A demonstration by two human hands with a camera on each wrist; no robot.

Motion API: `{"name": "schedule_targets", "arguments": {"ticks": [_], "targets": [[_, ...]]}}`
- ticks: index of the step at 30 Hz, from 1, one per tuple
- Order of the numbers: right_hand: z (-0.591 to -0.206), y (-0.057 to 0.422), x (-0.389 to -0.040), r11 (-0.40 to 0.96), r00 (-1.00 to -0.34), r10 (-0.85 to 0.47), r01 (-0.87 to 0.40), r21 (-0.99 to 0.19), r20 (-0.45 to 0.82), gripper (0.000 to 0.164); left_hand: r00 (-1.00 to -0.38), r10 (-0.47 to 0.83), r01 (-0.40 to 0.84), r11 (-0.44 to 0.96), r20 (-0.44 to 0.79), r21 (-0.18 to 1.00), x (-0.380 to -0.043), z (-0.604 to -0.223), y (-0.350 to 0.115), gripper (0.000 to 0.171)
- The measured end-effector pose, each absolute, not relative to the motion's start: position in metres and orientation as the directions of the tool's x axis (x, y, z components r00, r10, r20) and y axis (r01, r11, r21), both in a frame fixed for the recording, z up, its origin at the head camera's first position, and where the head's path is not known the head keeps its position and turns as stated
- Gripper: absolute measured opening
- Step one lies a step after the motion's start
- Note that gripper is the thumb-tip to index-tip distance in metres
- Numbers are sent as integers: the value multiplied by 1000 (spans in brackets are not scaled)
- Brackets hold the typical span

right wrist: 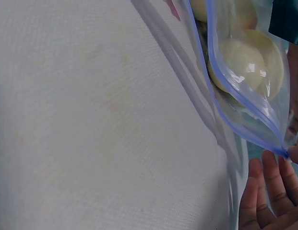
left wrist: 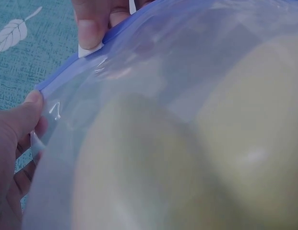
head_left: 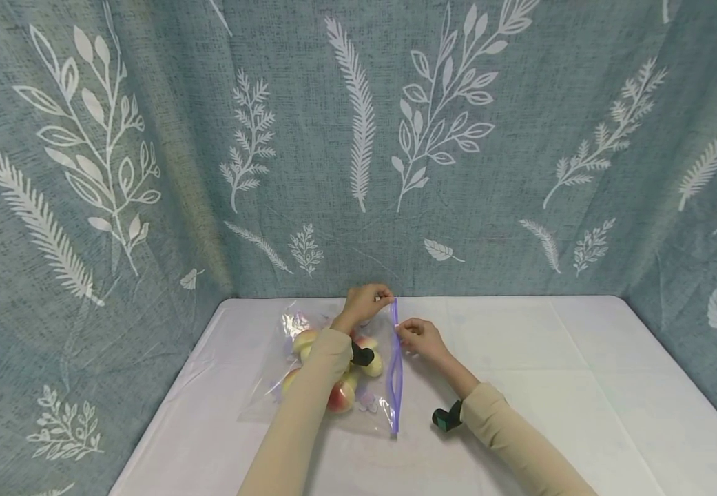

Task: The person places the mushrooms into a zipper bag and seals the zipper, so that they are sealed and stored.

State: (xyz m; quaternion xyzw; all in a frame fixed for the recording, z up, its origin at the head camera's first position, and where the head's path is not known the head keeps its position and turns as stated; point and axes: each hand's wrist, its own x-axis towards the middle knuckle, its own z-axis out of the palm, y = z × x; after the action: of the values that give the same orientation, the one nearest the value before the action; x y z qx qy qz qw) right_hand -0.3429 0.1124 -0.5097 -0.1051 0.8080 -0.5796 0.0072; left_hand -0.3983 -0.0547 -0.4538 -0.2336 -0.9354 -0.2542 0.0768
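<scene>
A clear zip bag with a purple zip edge lies on the table, holding several round yellow fruits blushed red, like peaches. My left hand pinches the bag's far corner at the end of the zip, thumb on top in the left wrist view. Close by, my right hand pinches the zip's small white slider between thumb and fingers. From the slider towards me, the two purple zip strips stand apart, leaving the bag's mouth parted. The fruits look large and blurred through the film in the left wrist view.
A white cloth covers the table. Its far edge meets a blue-green curtain with white leaf prints, which also hangs on both sides. Black wrist mounts sit at both sleeves.
</scene>
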Motion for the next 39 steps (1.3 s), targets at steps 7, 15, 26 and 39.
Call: {"name": "schedule_targets", "arguments": {"ticks": [7,15,26,39], "targets": [[-515,112,-345,318,-984,-159,-131,-939,83,23,-881,399,472,769,253,432,-400,-454,-55,17],[-515,113,-342,316,-981,-174,-140,-938,88,24,-881,400,472,779,254,412,-400,-454,-55,18],[-491,112,-319,285,-968,-225,-172,-943,109,22,-886,386,462,792,258,401,-401,-454,-56,20],[-479,110,-303,303,-960,-256,-192,-933,114,23,-889,375,454,788,262,415,-399,-453,-57,16]]}}
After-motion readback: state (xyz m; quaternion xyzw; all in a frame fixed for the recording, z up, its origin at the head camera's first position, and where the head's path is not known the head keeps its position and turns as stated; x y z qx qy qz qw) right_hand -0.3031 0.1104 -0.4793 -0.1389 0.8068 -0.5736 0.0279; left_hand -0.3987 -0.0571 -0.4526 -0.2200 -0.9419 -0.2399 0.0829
